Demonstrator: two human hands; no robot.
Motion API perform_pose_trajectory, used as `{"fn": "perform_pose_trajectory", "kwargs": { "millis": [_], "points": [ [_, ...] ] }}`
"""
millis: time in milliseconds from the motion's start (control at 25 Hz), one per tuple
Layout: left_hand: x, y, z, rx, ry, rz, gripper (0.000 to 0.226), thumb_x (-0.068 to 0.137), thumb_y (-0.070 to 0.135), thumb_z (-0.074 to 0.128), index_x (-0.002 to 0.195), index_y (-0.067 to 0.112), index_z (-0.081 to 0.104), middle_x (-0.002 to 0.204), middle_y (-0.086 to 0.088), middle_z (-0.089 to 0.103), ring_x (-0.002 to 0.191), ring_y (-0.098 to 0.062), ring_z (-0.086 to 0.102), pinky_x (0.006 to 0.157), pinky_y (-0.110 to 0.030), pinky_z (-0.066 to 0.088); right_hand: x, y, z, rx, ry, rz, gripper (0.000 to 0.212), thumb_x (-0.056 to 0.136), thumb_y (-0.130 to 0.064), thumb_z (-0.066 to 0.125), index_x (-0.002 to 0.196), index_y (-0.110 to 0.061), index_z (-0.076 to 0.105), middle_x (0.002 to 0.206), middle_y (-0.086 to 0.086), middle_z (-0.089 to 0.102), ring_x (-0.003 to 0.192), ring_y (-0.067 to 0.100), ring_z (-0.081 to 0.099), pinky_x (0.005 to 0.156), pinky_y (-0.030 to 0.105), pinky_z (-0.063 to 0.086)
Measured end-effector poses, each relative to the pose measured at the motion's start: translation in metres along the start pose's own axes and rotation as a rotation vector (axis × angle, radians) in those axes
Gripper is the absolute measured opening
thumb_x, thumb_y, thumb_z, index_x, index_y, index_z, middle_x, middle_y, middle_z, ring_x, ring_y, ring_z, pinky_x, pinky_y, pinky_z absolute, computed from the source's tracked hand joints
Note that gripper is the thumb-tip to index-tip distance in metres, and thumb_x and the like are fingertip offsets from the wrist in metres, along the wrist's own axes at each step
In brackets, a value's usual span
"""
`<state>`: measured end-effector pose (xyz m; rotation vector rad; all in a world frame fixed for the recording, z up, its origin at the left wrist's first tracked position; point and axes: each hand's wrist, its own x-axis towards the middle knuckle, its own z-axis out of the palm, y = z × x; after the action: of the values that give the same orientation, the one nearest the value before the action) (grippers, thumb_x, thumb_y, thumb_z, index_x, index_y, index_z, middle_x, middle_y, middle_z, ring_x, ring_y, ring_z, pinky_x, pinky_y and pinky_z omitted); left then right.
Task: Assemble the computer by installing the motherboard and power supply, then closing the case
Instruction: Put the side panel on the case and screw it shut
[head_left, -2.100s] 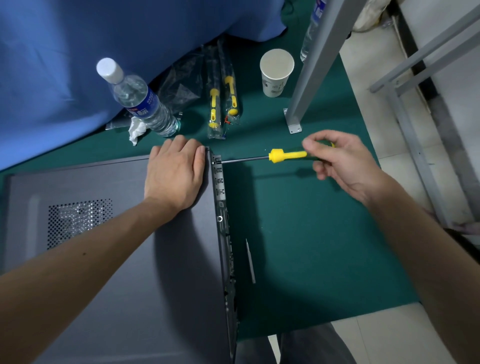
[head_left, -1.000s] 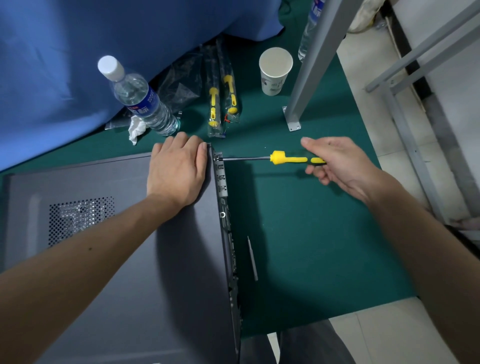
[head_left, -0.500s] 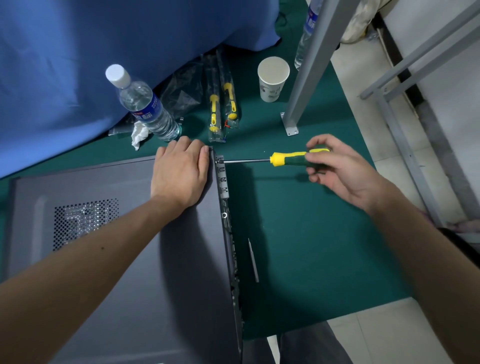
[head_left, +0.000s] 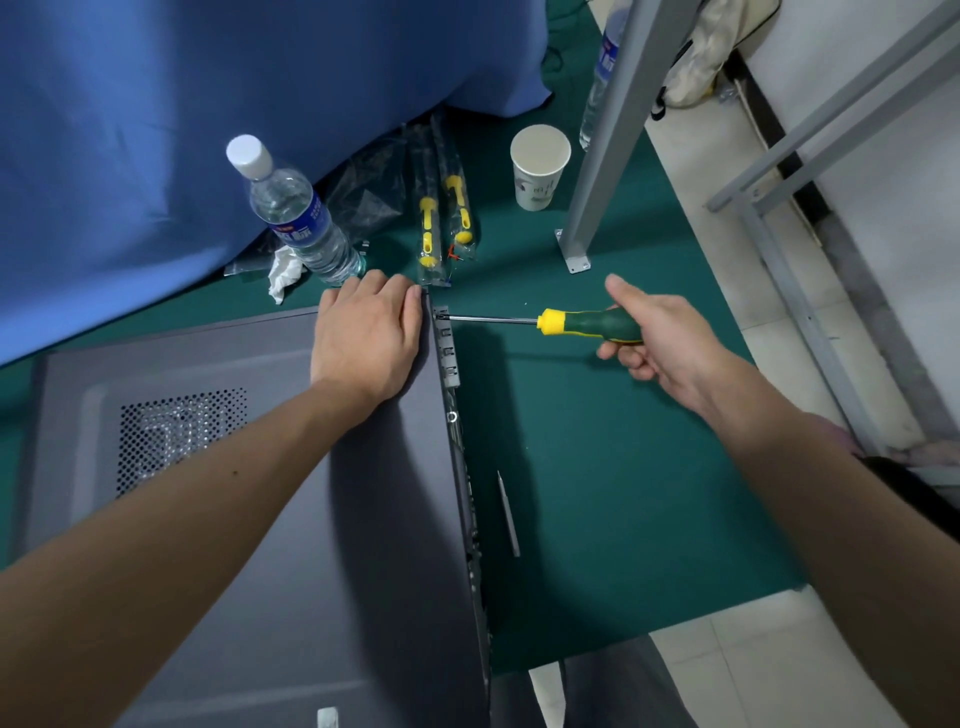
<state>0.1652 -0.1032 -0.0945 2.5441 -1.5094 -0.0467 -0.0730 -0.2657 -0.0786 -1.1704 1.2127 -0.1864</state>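
Your right hand (head_left: 660, 338) is gripping the screwdriver (head_left: 545, 322), its shaft lying left-right into the case (head_left: 291, 519) far-right corner; your left hand (head_left: 366, 340) is pressing flat.

The computer case (head_left: 249, 519) runs off the bottom edge; a post hides most of the far water bottle (head_left: 602, 67); the paper cup's (head_left: 539, 166) print is unreadable.
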Motion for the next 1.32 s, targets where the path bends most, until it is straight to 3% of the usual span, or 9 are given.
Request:
{"fn": "perform_pose_trajectory", "kwargs": {
  "millis": [120,280,400,600,760,960,1080,1240,1320],
  "points": [
    [-0.004,0.002,0.001,0.08,0.032,-0.019,0.039,0.105,0.037,0.031,0.099,0.013,0.061,0.099,-0.011,0.064,0.094,-0.035,0.054,0.085,-0.044,0.036,-0.008,0.013,-0.002,0.137,0.017,0.026,0.026,0.095,-0.039,0.06,0.087,-0.014,0.064,0.067,0.013,0.065,0.045,0.013,0.045,0.042,0.021,0.036],
    [-0.015,0.013,-0.007,0.055,-0.015,-0.137,0.041,0.105,0.038,0.036,0.131,0.01,0.052,0.125,-0.018,0.054,0.115,-0.037,0.046,0.096,-0.048,0.033,-0.04,0.059,-0.004,0.206,0.021,0.055,0.021,0.093,-0.029,0.066,0.103,-0.011,0.066,0.086,0.011,0.073,0.067,0.015,0.064,0.06,0.024,0.051],
    [-0.064,0.027,-0.014,-0.069,-0.104,-0.161,0.049,0.104,0.04,0.037,0.149,0.02,0.037,0.152,-0.015,0.033,0.139,-0.034,0.029,0.114,-0.05,0.024,-0.065,0.102,0.006,-0.024,-0.03,0.119,0.02,0.091,-0.023,0.069,0.108,-0.013,0.067,0.097,0.009,0.073,0.083,0.016,0.066,0.07,0.029,0.052],
    [-0.177,0.038,-0.021,-0.062,-0.255,-0.249,0.059,0.101,0.059,0.015,0.157,0.04,0.011,0.166,-0.007,0.005,0.152,-0.026,-0.003,0.119,-0.055,0.006,-0.087,0.163,0.034,-0.612,0.064,0.032,0.015,0.087,-0.029,0.071,0.085,-0.018,0.062,0.078,-0.001,0.066,0.072,0.017,0.062,0.068,0.029,0.05],
    [-0.189,0.046,-0.015,0.058,-0.291,-0.284,0.061,0.093,0.06,-0.009,0.15,0.041,-0.016,0.166,-0.005,-0.008,0.151,-0.024,-0.018,0.121,-0.054,-0.004,-0.087,0.184,0.041,-0.787,0.031,0.084,0.037,0.086,-0.036,0.073,0.107,-0.012,0.054,0.098,0.005,0.06,0.086,0.023,0.058,0.072,0.03,0.044],
    [-0.19,0.041,-0.011,0.084,-0.279,-0.273,0.06,0.093,0.06,-0.008,0.15,0.042,-0.016,0.167,-0.005,-0.005,0.151,-0.025,-0.016,0.12,-0.055,-0.003,-0.106,0.169,0.042,-0.799,0.027,0.026,0.051,0.091,-0.044,0.065,0.125,-0.008,0.049,0.12,0.012,0.054,0.113,0.03,0.055,0.09,0.034,0.043],
    [-0.188,0.041,-0.01,0.055,-0.324,-0.27,0.058,0.097,0.059,-0.001,0.151,0.042,-0.016,0.166,-0.004,-0.01,0.151,-0.025,-0.018,0.119,-0.056,-0.005,-0.142,0.148,0.066,-0.568,-0.08,-0.043,0.053,0.092,-0.042,0.063,0.134,-0.014,0.047,0.125,0.01,0.056,0.111,0.021,0.056,0.096,0.032,0.044],
    [-0.178,0.033,-0.031,-0.209,-0.444,-0.255,0.064,0.102,0.05,0.036,0.157,0.04,0.005,0.166,-0.001,-0.013,0.151,-0.021,-0.017,0.119,-0.049,-0.007,-0.189,0.13,0.11,-0.391,-0.285,-0.059,0.077,0.093,-0.047,0.061,0.155,-0.025,0.021,0.152,0.0,0.036,0.137,0.019,0.041,0.114,0.039,0.035],
    [-0.185,0.018,-0.05,-0.386,-0.339,-0.316,0.067,0.099,0.043,0.054,0.156,0.036,0.02,0.166,-0.005,-0.004,0.153,-0.024,-0.002,0.121,-0.046,0.006,-0.2,0.123,0.123,-0.398,-0.275,-0.093,0.083,0.094,-0.045,0.06,0.158,-0.025,0.01,0.159,-0.002,0.026,0.145,0.018,0.03,0.118,0.04,0.027]
  ]
}}
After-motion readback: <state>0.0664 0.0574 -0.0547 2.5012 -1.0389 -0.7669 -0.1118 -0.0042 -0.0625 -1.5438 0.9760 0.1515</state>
